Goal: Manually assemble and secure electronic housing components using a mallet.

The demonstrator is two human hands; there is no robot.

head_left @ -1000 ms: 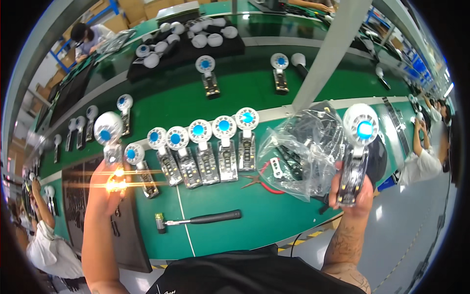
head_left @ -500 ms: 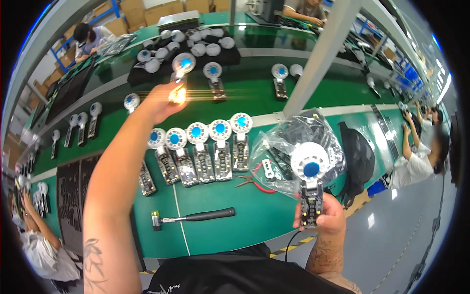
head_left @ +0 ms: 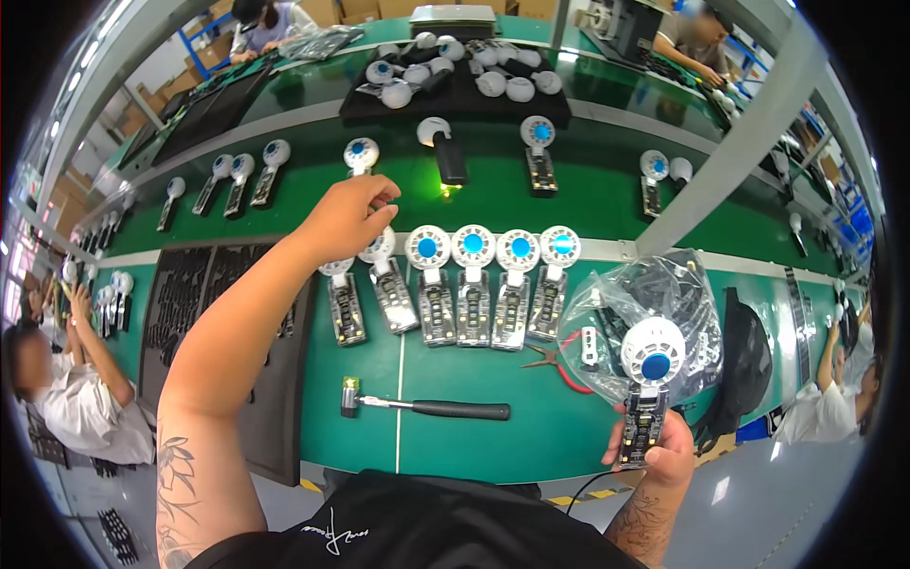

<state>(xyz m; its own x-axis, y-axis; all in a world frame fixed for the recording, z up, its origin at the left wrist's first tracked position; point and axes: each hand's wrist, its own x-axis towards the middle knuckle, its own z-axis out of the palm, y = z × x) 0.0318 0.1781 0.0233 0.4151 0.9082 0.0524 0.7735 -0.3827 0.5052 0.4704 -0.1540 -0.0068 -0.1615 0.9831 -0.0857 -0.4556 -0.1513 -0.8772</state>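
Observation:
My right hand (head_left: pixel 668 450) grips the handle of a small white handheld fan (head_left: pixel 655 349) with a blue hub, its circuit board bare. My left hand (head_left: pixel 353 216) is stretched over the edge of the green belt, fingers loosely bent and apart, with nothing visible in them. Just beyond its fingers stands another white fan (head_left: pixel 360 152), its handle partly hidden by the hand. To the right of it on the belt, a fan with a black handle back (head_left: pixel 450 159) lies face down, a yellow-green light glowing at its lower end. Several open-handled fans (head_left: pixel 472 247) lie in a row before me.
A hammer (head_left: pixel 460 410) lies on the green table (head_left: pixel 455 450), with red-handled pliers (head_left: pixel 559 365) beside a clear plastic bag (head_left: pixel 607 303) of parts. A dark tray (head_left: pixel 223 379) is at left, a black bag (head_left: pixel 744 365) at right. A grey post (head_left: pixel 720 161) slants across. Co-workers sit around.
My left hand has let go of the glowing fan, which now lies face down on the belt, and has drawn back from it. The right hand still holds its fan. The view has shifted left.

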